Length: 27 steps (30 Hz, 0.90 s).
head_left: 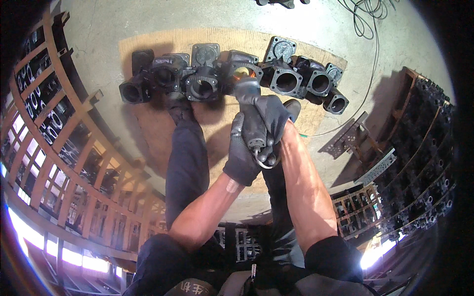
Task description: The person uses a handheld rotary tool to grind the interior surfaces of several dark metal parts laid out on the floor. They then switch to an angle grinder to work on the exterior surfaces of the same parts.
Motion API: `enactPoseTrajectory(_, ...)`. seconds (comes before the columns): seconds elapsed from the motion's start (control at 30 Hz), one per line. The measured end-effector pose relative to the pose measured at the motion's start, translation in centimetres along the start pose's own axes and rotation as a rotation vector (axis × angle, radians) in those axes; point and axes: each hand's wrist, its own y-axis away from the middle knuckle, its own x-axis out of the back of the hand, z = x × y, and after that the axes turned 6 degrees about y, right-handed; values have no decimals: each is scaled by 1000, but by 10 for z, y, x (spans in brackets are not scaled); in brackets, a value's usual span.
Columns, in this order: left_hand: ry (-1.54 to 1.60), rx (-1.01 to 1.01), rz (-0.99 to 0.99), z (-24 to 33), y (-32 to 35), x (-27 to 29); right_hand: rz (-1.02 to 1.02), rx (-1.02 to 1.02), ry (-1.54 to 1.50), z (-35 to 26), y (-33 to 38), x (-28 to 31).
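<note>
Left hand (241, 160) and right hand (273, 114), fingers (237, 127) curled snugly around dark power tool (255, 130) between them

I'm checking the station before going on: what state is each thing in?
Power tool: held two-handed, orange glow at its head
Left hand: gloved, closed on the tool
Right hand: gloved, closed on the tool
Metal castings: lined up on the cardboard
Cardboard: lying flat
Cable: loose on the floor
</note>
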Motion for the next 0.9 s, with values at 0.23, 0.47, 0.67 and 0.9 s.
enactPoseTrajectory(0.23, 129, -82, 66, -16, 17, -19, 100, 465, 529, 6, 23, 6)
enactPoseTrajectory(0.47, 180, -109, 107, -27, 34, -37, 95, 441, 539, 10, 39, -3)
enactPoseTrajectory(0.67, 328, 85, -317, -24, 31, 12, 43, 68, -10, -11, 57, -7)
enactPoseTrajectory(0.9, 218, -108, 45, -29, 41, -27, 41, 462, 672, 35, 19, -5)
